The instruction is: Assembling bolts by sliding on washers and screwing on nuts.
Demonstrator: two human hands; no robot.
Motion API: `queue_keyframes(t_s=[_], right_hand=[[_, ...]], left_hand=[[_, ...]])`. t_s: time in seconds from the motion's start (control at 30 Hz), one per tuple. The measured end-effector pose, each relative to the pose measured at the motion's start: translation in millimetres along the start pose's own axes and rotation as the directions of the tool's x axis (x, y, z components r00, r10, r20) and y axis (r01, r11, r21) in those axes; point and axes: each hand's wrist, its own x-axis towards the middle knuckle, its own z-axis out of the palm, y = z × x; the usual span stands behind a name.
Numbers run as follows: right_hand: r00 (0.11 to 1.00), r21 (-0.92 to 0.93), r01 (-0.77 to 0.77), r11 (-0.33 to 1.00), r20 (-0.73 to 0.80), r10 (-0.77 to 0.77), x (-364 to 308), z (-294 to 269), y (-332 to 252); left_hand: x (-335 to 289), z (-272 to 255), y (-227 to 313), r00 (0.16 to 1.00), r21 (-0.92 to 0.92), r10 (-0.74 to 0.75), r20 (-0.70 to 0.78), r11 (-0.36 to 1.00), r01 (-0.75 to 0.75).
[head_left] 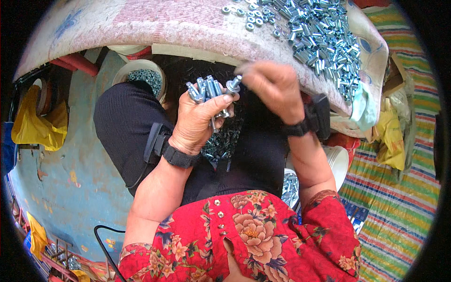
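My left hand [199, 113] is closed around a bunch of silvery metal bolts [206, 87], held above my lap. One bolt with a washer [233, 84] stands out at the thumb side, its end pointing up. Just right of it is my right hand [275, 87], its fingers curled and smeared by motion. Whether it touches that bolt or holds any small part cannot be made out. Past the right hand, a heap of short metal sleeves [324, 51] lies on the cloth-covered table [178, 23], with loose nuts or washers [255, 19] at its left.
A bucket of small metal nuts [144, 80] stands beyond my left knee. White buckets [336, 164], one holding metal pieces [290, 188], stand by my right side. Dark small parts [221, 143] lie between my legs. A striped sheet [390, 207] covers the floor at right.
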Motion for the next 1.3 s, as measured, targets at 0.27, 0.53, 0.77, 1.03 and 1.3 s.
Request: queue_keyframes(t_s=[0.27, 0.53, 0.77, 1.03, 1.3], right_hand=[[0.993, -0.871, -0.100, 0.480, -0.119, -0.010, 71, -10, 60], [0.969, 0.039, -0.064, 0.997, 0.240, 0.053, 25, -35, 0], [0.935, -0.144, 0.237, 0.961, 0.302, -0.186, 1, -22, 1], [0.967, -0.312, 0.131, 0.941, 0.249, -0.052, -13, -26, -14], [0.933, 0.403, 0.052, 0.914, -0.347, 0.099, -25, -8, -10]], left_hand=[[6, 2, -4, 0.996, -0.080, 0.063, -0.062, 0.994, -0.068], [10, 1, -4, 0.997, 0.041, 0.073, -0.037, 0.997, -0.072], [9, 3, -8, 0.996, 0.114, 0.084, -0.003, 0.990, -0.083], [7, 8, -13, 0.994, 0.199, 0.105, 0.016, 0.974, -0.106], [4, 19, -13, 0.950, 0.149, 0.206, 0.235, 0.958, -0.245]])
